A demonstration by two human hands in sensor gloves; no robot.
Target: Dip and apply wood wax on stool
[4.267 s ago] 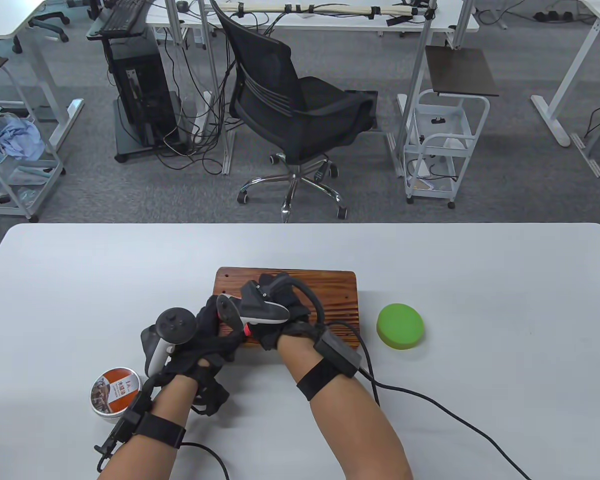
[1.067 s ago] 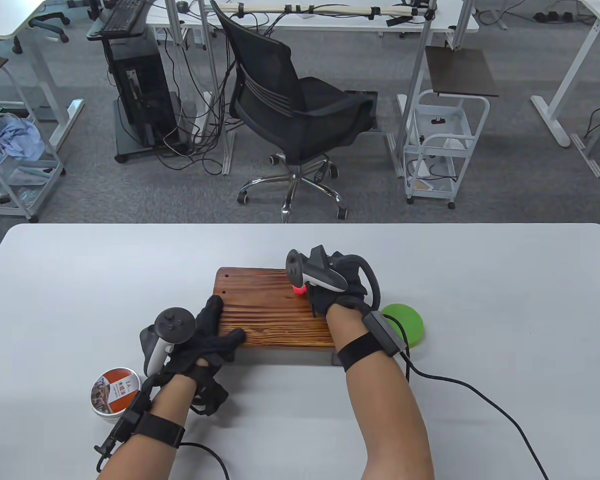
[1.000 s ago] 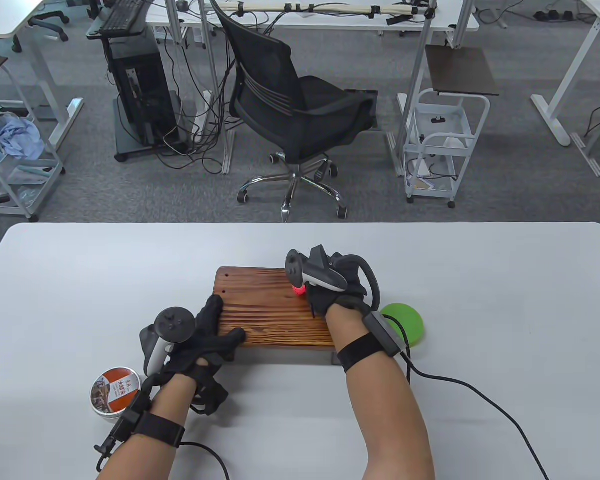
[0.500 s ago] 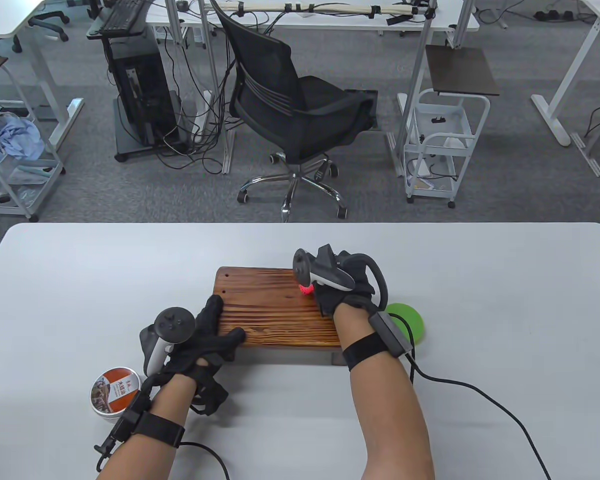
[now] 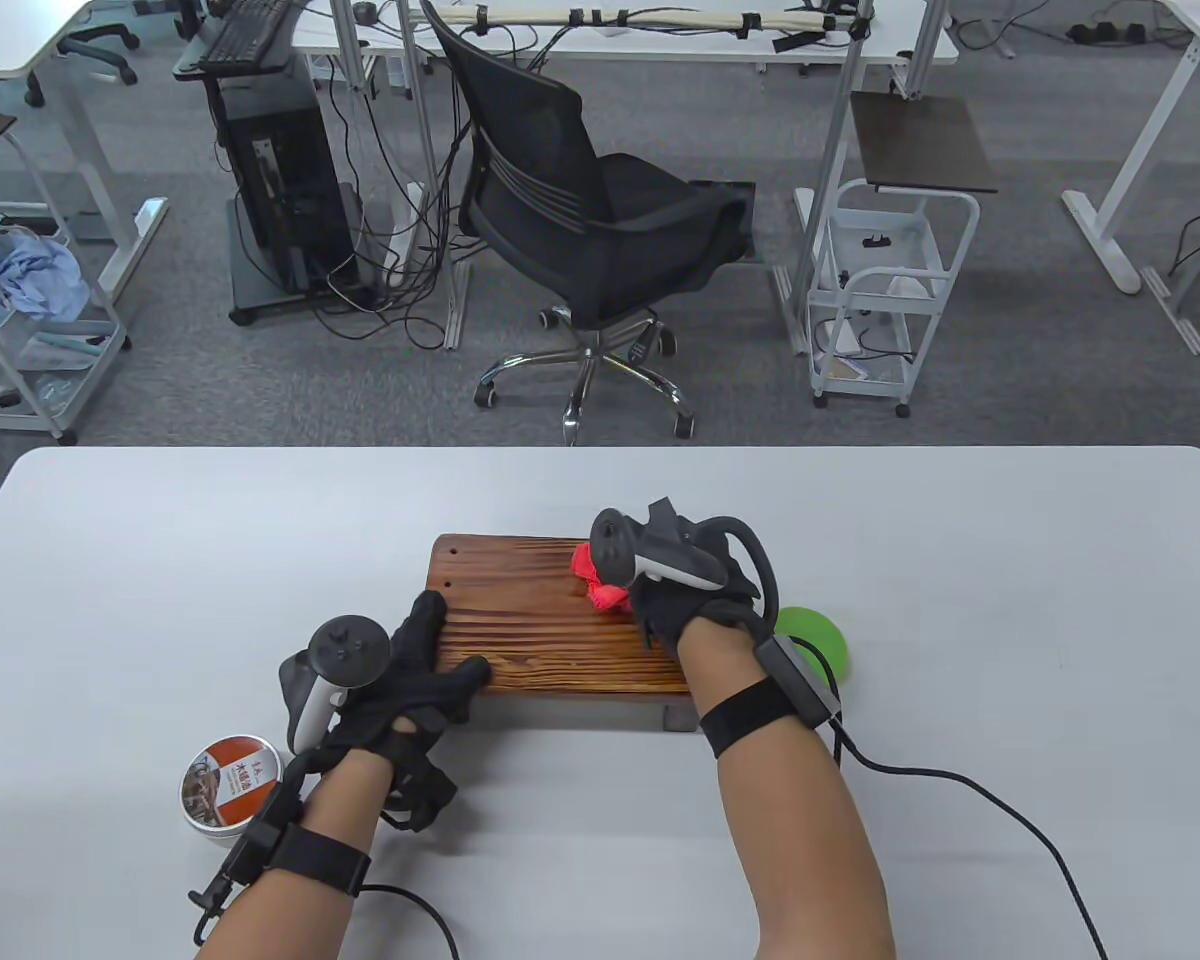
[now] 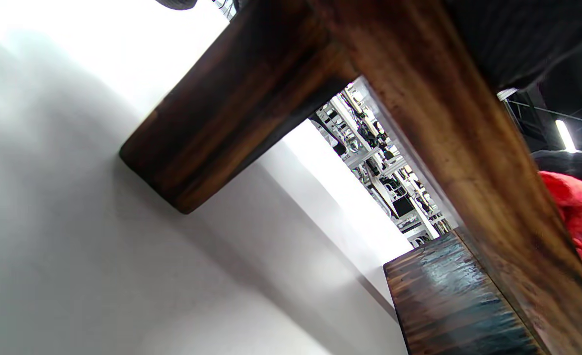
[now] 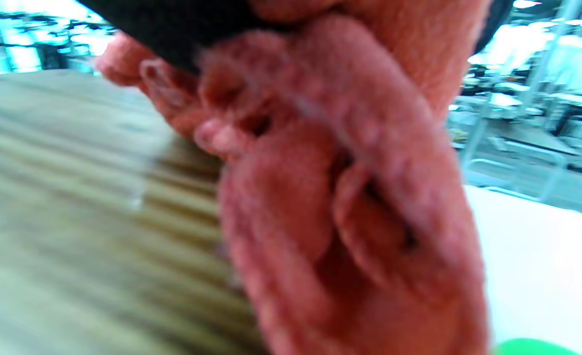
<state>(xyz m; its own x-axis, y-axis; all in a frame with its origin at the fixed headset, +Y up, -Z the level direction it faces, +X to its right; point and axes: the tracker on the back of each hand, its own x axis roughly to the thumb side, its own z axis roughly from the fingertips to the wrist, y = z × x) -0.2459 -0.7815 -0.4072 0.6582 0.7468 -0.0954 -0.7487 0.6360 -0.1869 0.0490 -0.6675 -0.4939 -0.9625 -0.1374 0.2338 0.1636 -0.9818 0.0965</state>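
Note:
The dark wooden stool (image 5: 550, 640) stands mid-table, its underside and a leg (image 6: 212, 118) filling the left wrist view. My left hand (image 5: 430, 660) braces its near-left corner, thumb laid along the near edge and a finger up the left edge. My right hand (image 5: 665, 590) is over the far-right part of the stool top (image 7: 74, 197), clutching a bunched red cloth (image 5: 600, 580) that presses on the wood. The cloth (image 7: 345, 197) fills the right wrist view and shows at the edge of the left one (image 6: 581, 212). The wax tin (image 5: 230, 785), orange label up, sits near my left forearm.
A green round pad (image 5: 815, 640) lies on the white table (image 5: 960, 560) right of the stool, partly behind my right wrist, its edge also in the right wrist view (image 7: 532, 347). Glove cables (image 5: 960, 790) trail off both wrists. A black office chair (image 5: 580, 220) stands beyond the table.
My right hand carried the cloth from the stool's left-middle to its far right, then drifted slightly right over the last second, with more red cloth showing. My left hand and the tin stayed put.

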